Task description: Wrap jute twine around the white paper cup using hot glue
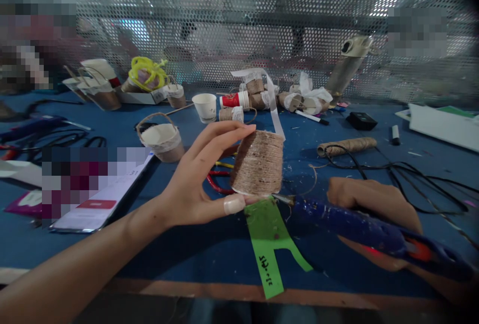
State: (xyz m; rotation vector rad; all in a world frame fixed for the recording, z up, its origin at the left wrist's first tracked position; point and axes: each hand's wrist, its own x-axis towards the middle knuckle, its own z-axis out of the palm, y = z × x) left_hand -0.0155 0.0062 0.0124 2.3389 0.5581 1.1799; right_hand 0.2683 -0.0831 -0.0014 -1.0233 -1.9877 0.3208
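Observation:
A cup wrapped in brown twine [259, 163] is upside down in my left hand [204, 176], its fingers on the top and its thumb under the rim. A bandage is on that thumb. My right hand [374, 209] is closed round a blue glue gun [348, 224], whose metal tip points left at the cup's lower rim. Below the cup lies a green paper piece [266, 249] with handwriting. Red and yellow handles [219, 179] show partly behind my left hand.
A lace-trimmed basket [162, 139] and a white paper cup [205, 108] stand behind. A phone [108, 189] lies left. Twine roll [348, 147], black cable [407, 169] and marker [395, 135] are right. A mesh panel [224, 24] rises at the back.

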